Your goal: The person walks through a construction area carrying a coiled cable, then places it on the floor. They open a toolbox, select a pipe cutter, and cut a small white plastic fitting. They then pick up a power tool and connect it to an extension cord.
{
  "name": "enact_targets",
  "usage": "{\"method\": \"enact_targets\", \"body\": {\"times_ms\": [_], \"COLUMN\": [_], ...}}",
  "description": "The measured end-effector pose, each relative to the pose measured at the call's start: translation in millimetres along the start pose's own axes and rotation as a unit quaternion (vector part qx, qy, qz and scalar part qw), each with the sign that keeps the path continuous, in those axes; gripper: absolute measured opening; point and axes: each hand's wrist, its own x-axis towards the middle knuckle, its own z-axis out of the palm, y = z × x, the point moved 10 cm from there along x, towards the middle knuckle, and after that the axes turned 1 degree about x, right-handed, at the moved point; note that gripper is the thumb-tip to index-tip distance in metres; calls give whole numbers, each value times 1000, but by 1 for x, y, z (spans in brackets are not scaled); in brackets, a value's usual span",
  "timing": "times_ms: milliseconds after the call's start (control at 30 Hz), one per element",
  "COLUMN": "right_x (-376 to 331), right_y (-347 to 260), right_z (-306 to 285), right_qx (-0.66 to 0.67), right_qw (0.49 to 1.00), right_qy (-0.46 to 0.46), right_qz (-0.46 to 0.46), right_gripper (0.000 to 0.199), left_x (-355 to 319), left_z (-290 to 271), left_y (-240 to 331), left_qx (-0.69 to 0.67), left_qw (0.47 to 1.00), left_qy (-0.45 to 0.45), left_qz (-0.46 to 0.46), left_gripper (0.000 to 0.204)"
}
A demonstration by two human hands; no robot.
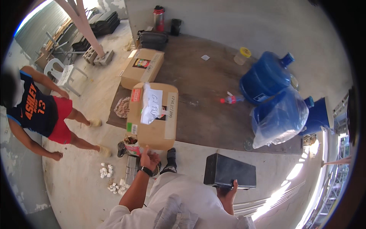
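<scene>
My right hand (228, 194) grips a black box (230, 171) by its near side, over the floor in front of the table. My left hand (150, 158), with a dark watch on the wrist, is held palm up with its fingers apart and holds nothing. Just beyond its fingertips is the near edge of a brown cardboard box (170, 129); whether they touch I cannot tell. That box sits at the table's near left corner. On top of it rests a white paper or bag with handwriting (152, 104).
On the brown table (206, 126) are another cardboard box (143, 68), blue water jugs (264, 78), one under clear plastic (281, 118), and a small bottle (231, 99). A person (38, 103) stands at left near a white chair (65, 76). White lumps (106, 170) lie on the floor.
</scene>
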Motion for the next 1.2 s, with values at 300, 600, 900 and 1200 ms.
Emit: {"method": "enact_targets", "body": {"times_ms": [300,600,900,1200], "right_x": [62,116,158,183], "right_y": [34,53,42,48], "right_z": [133,167,156,130], "right_qx": [-79,-124,-134,-147], "right_qw": [994,988,988,985], "right_qy": [-59,-38,-6,9], "right_qz": [36,82,73,94], "right_gripper": [67,67,57,44], "left_x": [28,50,9,-74], "left_z": [40,55,7,7], "left_y": [-10,-7,1,130], "left_qx": [-53,-215,-196,-200], "left_qw": [996,969,969,940], "left_qy": [-68,-89,-74,-107], "left_qz": [-34,78,131,255], "left_gripper": [62,60,57,61]}}
